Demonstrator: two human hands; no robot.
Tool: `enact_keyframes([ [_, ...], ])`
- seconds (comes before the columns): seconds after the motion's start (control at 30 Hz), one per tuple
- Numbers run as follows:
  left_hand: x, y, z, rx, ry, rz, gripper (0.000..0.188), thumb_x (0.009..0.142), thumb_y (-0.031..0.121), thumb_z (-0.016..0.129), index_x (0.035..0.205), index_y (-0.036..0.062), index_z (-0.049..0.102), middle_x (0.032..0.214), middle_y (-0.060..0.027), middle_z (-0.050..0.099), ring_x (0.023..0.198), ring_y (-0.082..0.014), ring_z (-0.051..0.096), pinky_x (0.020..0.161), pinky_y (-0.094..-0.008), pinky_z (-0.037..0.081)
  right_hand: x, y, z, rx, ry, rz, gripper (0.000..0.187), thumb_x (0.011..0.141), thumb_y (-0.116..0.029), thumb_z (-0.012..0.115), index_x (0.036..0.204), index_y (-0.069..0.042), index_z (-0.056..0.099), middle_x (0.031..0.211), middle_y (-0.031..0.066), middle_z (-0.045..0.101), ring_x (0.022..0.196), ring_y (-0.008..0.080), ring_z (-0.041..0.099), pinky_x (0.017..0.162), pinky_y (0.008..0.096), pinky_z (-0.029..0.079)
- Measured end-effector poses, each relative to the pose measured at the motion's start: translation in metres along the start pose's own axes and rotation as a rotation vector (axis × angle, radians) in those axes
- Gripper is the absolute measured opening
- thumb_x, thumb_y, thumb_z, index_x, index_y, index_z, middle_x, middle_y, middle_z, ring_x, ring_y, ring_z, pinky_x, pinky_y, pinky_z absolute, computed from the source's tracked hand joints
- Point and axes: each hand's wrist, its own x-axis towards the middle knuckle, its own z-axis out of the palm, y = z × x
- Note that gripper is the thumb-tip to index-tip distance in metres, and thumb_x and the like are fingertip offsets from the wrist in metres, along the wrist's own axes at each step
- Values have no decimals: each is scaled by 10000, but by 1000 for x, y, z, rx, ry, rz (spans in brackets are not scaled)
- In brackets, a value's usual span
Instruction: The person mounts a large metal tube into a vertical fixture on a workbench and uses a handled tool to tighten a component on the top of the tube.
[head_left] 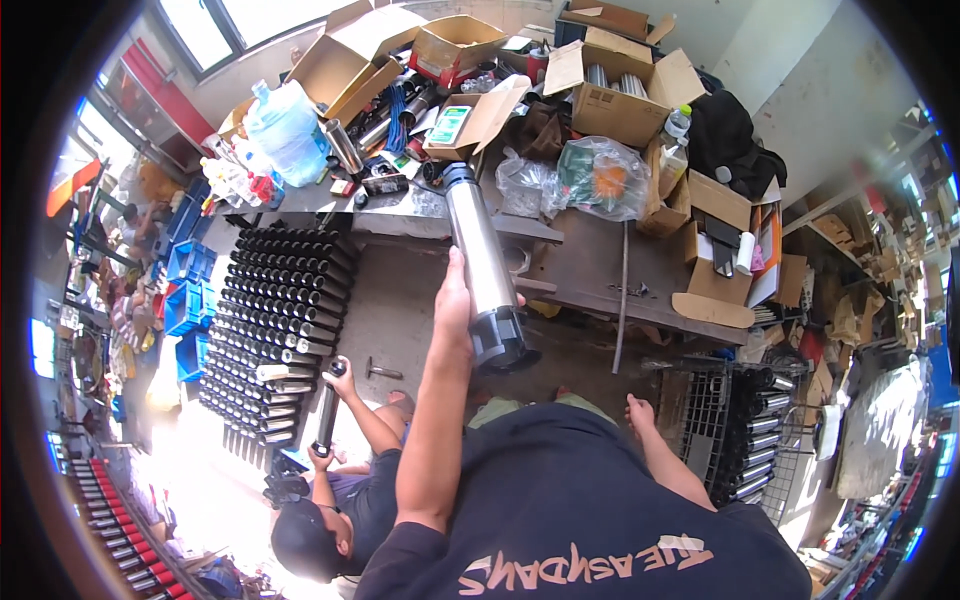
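My 2 hands are apart: the left hand [455, 298] is wrapped around the silver cylinder [482, 245], and the right hand [641, 411] hangs away to the side. I see nothing in the right hand, but cannot tell how far its fingers are curled. The cylinder is tilted in front of me, its dark cap [458, 174] pointing toward the counter [655, 272]; whether that end touches anything there, I cannot tell. My grip sits low on the barrel, just above the slotted dark fitting [501, 338].

With only 1 hand on smooth metal, I judge that the far end could swing, so a grip nearer the middle or my right palm under the barrel would steady it. I'd move it slowly, with the cap clear of the plastic bag [603, 178] and the fitting away from the co-worker [352, 520] at my left.
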Motion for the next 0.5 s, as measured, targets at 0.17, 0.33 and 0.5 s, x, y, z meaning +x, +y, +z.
enact_keyframes([
  [0.17,2,3,17,-389,-204,-81,676,1029,587,293,1207,-51,425,955,-209,596,758,-336,649,654,-479,590,40,-10,29,-147,36,-249,439,933,-479,665,1045,-56,630,804,29,640,628,114,583,495,279,448],
  [0.33,-1,7,28,-495,-231,-105,657,1028,586,288,1225,-24,429,969,-198,587,794,-329,638,684,-477,585,25,-52,36,-100,0,-317,495,912,-483,695,1101,-28,644,821,34,654,652,118,602,544,273,473],
  [0.5,-2,16,28,-352,-205,-58,664,1030,579,278,1215,-36,442,960,-202,591,801,-333,645,695,-478,587,22,-47,31,-154,-12,-300,532,899,-499,706,1116,-16,654,840,43,667,670,117,612,572,276,492],
])
